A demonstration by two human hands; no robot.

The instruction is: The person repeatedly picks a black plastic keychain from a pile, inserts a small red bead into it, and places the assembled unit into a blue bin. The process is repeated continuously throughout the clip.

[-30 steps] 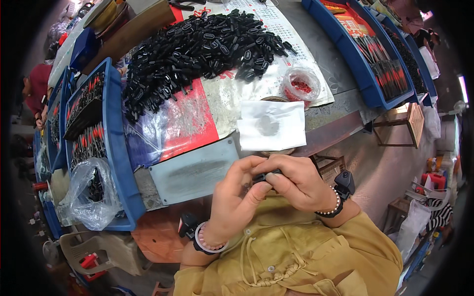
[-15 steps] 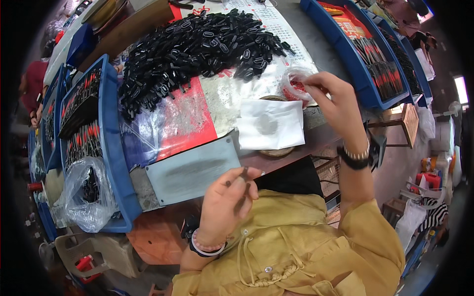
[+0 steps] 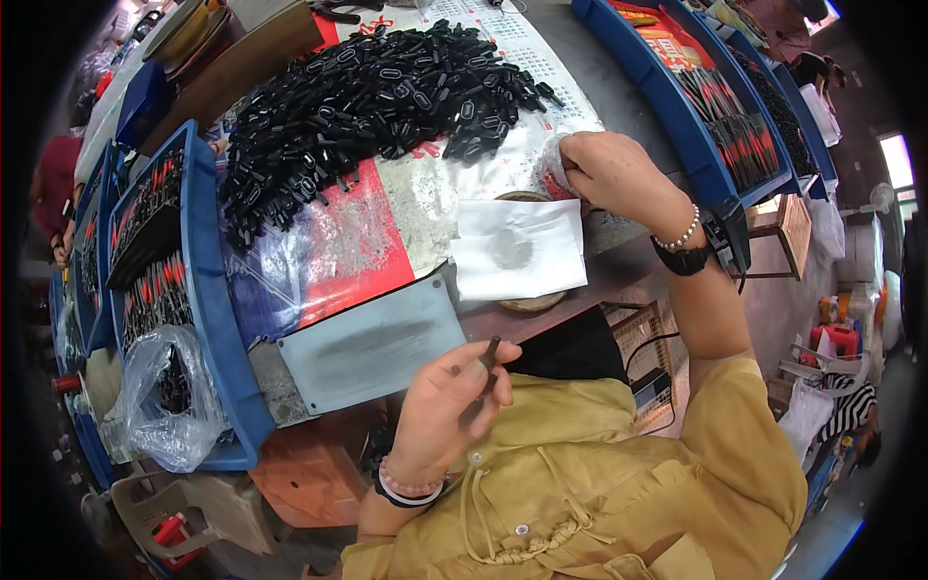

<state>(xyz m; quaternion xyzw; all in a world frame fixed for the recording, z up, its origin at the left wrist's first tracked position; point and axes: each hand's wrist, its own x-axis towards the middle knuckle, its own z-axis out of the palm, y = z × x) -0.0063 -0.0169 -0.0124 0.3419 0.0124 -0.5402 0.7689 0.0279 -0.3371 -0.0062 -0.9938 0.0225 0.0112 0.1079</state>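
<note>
Held upright between the thumb and fingers of my left hand (image 3: 447,411) is a small dark rod-like piece (image 3: 491,352); its exact kind is unclear. This hand is closed, just in front of a grey rectangular plate (image 3: 372,343) with a dark smear. My right hand (image 3: 619,177) reaches over the table with curled fingers, their tips dipping into a clear plastic container (image 3: 553,162) of small red pieces. What those fingertips grip is hidden. Between the hands, a white paper sheet (image 3: 517,251) with a grey smudge lies on a round wooden disc (image 3: 533,302).
A large heap of black plastic parts (image 3: 367,106) covers the back of the table. Blue trays of black-and-red pieces flank it, one left (image 3: 208,290) and one right (image 3: 667,97). A clear plastic bag (image 3: 174,406) sits in the left tray. Another person's hand (image 3: 60,253) shows far left.
My right hand has gone down into the container of red pieces, its fingers now curled there. My left hand has turned slightly, so the dark piece stands out more. The view has shifted a little.
</note>
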